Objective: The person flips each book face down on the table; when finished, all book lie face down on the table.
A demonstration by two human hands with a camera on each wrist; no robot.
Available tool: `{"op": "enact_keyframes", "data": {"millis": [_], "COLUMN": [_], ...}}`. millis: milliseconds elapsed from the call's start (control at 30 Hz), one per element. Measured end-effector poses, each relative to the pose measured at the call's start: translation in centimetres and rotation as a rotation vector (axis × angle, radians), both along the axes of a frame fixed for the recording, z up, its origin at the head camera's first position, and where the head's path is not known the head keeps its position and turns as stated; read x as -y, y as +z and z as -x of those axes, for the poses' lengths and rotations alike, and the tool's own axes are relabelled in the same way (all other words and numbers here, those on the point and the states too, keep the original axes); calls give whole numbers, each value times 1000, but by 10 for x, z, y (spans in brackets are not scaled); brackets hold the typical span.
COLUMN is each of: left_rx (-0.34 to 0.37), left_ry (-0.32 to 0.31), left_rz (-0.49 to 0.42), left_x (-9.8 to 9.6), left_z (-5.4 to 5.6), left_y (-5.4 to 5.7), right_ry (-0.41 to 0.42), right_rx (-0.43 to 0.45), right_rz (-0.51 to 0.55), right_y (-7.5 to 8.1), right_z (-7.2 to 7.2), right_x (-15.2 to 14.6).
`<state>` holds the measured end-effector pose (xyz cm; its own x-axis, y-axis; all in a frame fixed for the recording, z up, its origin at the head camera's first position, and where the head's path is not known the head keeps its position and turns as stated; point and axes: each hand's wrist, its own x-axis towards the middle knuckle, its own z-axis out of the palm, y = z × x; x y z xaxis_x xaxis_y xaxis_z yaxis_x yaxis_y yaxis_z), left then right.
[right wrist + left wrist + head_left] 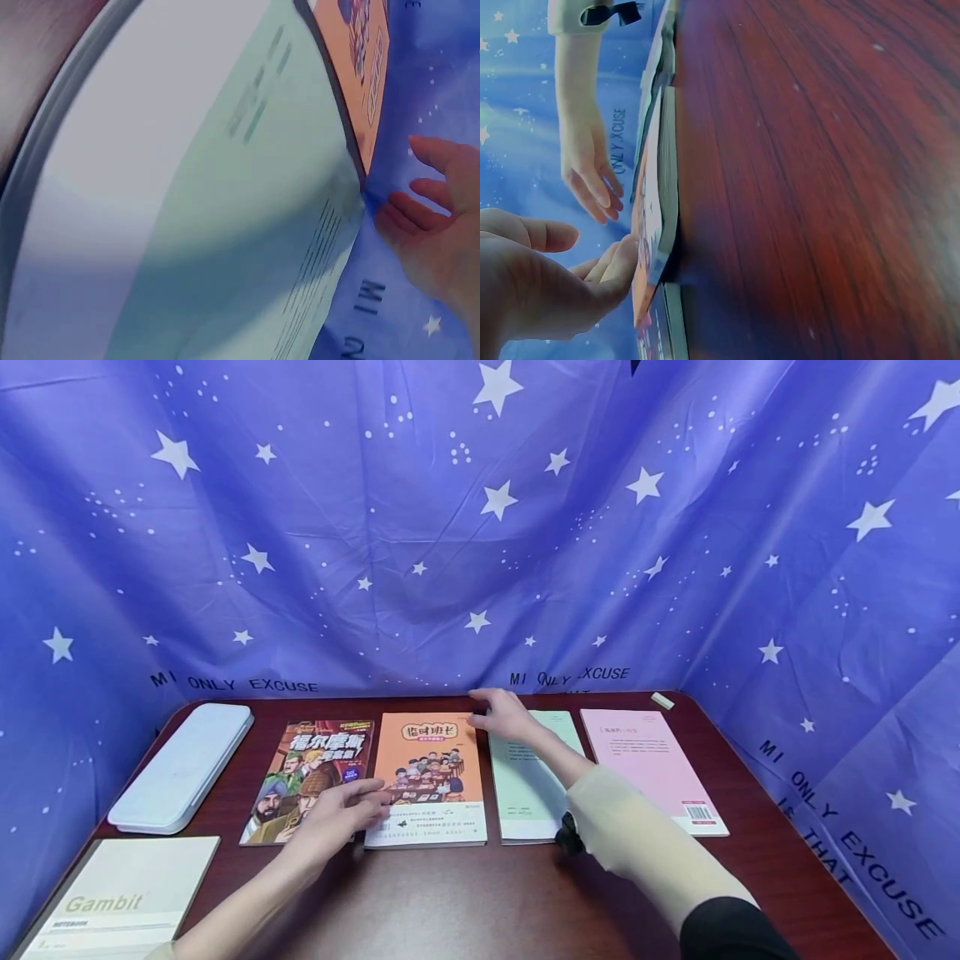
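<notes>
An orange book [438, 747] with a white lower band lies flat in the middle of the table. My left hand [337, 814] is at its lower left edge, fingers loosely bent; in the left wrist view the fingertips [622, 259] appear to meet the cover. Over the book's upper right corner is my right hand [506, 717], thumb and fingers apart and nothing between them; whether it touches the cover I cannot tell. A comic-style book [300, 756] sits to the left, partly behind my left hand. To the right is a pale green book [525, 777], partly covered by my right arm.
A pink book [645, 752] lies farther right, with a small eraser-like block [663, 700] near the back corner. On the left are a white case [183, 768] and a "Gambit" notebook [127, 893]. A blue star-patterned curtain [420, 527] surrounds the dark red table [450, 910].
</notes>
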<state>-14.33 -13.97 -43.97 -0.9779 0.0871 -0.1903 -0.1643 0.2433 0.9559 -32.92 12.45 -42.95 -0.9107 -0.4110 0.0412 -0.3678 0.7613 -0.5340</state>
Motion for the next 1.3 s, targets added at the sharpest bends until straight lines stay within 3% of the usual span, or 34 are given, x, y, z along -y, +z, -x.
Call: {"op": "enact_keyframes", "data": {"millis": [133,300,567,1133,1300], "left_rx": [8,35,53,113,153], "left_ry": [12,-5,-21,-69,-113], "left_rz": [13,-1,22,16,-12], "left_x": [8,15,24,32,37], "left_z": [-5,-10,-11,-12,-13], "left_y": [0,-2,-3,-5,-7], "right_ry": [66,89,207,185,201], "right_rx": [-3,10,-31,-42,-30], "right_rz": [-68,-127,-199,-271,-288], "right_y": [-3,-7,-14,-11,-10], "right_z": [-1,-4,-5,-17,-23], "right_x": [12,21,28,25,26]}}
